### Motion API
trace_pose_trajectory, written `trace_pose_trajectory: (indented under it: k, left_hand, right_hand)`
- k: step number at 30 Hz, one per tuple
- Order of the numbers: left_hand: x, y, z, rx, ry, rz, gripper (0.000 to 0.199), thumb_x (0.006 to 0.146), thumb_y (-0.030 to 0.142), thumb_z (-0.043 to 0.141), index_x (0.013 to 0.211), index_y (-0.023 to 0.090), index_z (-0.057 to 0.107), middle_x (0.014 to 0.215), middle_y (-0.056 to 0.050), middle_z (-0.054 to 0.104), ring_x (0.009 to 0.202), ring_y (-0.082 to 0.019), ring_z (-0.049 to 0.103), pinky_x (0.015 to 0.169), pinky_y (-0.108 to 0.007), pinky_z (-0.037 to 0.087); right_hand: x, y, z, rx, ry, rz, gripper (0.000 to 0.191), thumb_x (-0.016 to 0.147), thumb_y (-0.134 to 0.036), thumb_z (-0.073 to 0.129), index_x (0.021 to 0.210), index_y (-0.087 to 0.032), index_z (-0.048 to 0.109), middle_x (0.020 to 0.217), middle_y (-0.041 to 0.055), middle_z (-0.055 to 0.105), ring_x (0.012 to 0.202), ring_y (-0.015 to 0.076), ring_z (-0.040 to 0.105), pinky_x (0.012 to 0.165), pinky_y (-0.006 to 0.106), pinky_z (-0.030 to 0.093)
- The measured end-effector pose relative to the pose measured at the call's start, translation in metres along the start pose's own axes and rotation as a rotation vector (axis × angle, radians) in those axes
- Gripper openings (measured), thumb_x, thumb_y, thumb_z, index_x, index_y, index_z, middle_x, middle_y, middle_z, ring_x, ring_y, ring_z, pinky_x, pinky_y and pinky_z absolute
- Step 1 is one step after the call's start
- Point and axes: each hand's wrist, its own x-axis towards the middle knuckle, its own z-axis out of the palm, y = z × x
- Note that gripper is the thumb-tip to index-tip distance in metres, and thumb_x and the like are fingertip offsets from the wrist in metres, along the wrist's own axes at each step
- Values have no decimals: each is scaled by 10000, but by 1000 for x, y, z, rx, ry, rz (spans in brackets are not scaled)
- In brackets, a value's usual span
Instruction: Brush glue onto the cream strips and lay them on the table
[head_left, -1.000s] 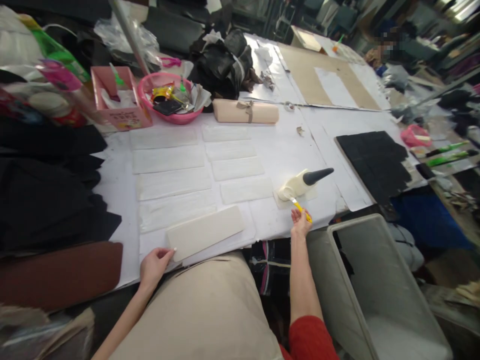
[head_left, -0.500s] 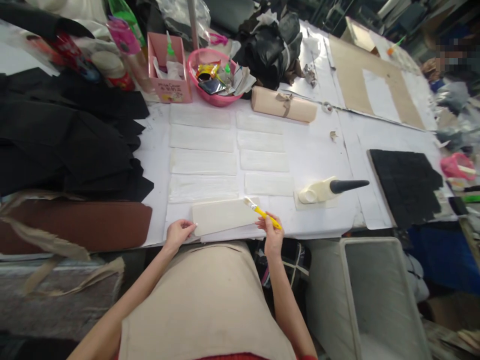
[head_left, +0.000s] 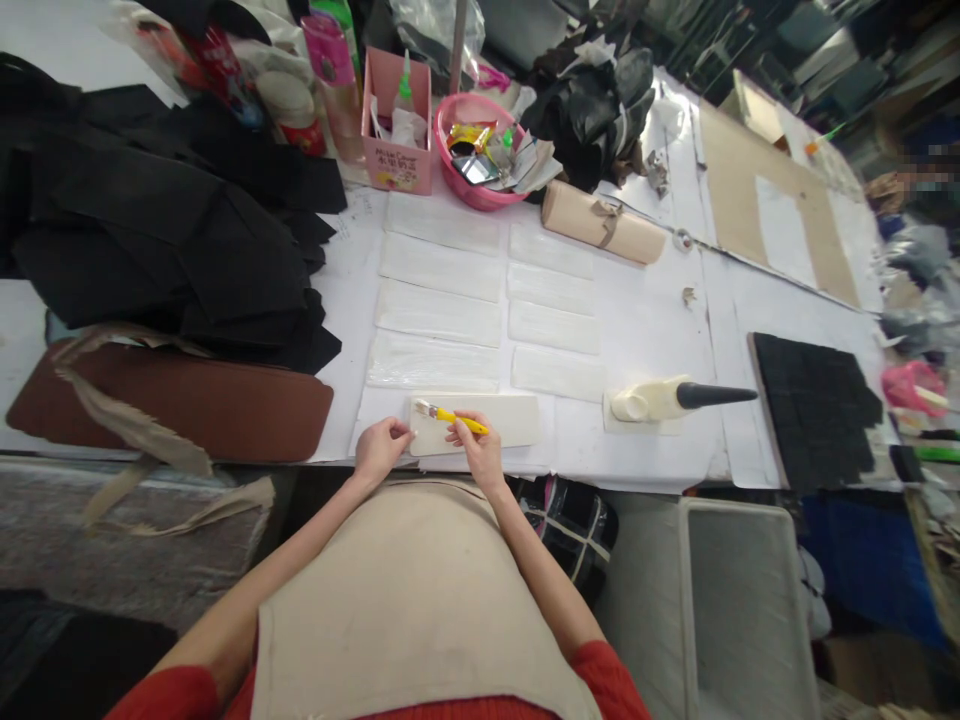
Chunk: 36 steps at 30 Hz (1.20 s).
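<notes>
My right hand (head_left: 481,450) is closed around the yellow handle of a paintbrush (head_left: 469,422). The pale bristles are over the left part of an off-white rectangular panel (head_left: 504,420), which lies at the table's front edge; whether they touch it I cannot tell. At the panel's left end, my left hand (head_left: 381,450) has thumb and fingers pinched on its edge. Behind the panel, pale glossy strips (head_left: 439,312) lie in two columns on white paper. To the right lies a cream bottle (head_left: 649,400) with a long black tip.
Black cut pieces (head_left: 172,220) are heaped at left, behind a brown padded panel (head_left: 172,405). A pink box (head_left: 397,165), a pink basin (head_left: 480,195) and a tied beige roll (head_left: 600,222) stand along the back. Further right are a black slab (head_left: 814,405) and a grey bin (head_left: 739,600).
My right hand has carried the brush leftward along the panel, from its right end to its left part. My left hand stays at the panel's left edge. The camera view has shifted.
</notes>
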Motion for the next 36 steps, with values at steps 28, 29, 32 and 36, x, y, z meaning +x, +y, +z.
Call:
trace_pose_trajectory:
  k: [28, 29, 32, 36]
  left_hand:
    - [6, -1, 0, -484, -131, -244, 294, 573, 387, 765, 682, 164, 606, 517, -5, 625, 461, -143, 596, 454, -236, 478]
    - [6, 1, -1, -496, -140, -250, 282, 574, 372, 762, 680, 163, 604, 516, -3, 624, 458, -138, 592, 456, -232, 477]
    - [5, 5, -5, -521, -170, -262, 240, 579, 327, 746, 678, 162, 602, 510, 4, 621, 454, -130, 589, 463, -227, 479]
    - [5, 6, -8, -525, -189, -269, 208, 587, 291, 726, 699, 158, 612, 512, 5, 628, 460, -141, 603, 490, -243, 499]
  right_hand:
    - [-33, -19, -79, -555, 296, -212, 302, 951, -428, 547, 1098, -202, 683, 973, 68, 723, 846, 207, 709, 796, 330, 537]
    - [-33, -21, -68, -614, 188, -264, 279, 969, -394, 528, 1105, -214, 691, 989, 73, 724, 878, 209, 703, 818, 326, 528]
    - [-29, -26, -36, -789, -142, -404, 290, 1006, -324, 470, 1170, -238, 693, 1029, 89, 719, 941, 211, 679, 836, 309, 506]
    - [-15, -23, -11, -963, -372, -512, 311, 1014, -246, 452, 1214, -254, 689, 1062, 91, 706, 946, 200, 660, 825, 283, 490]
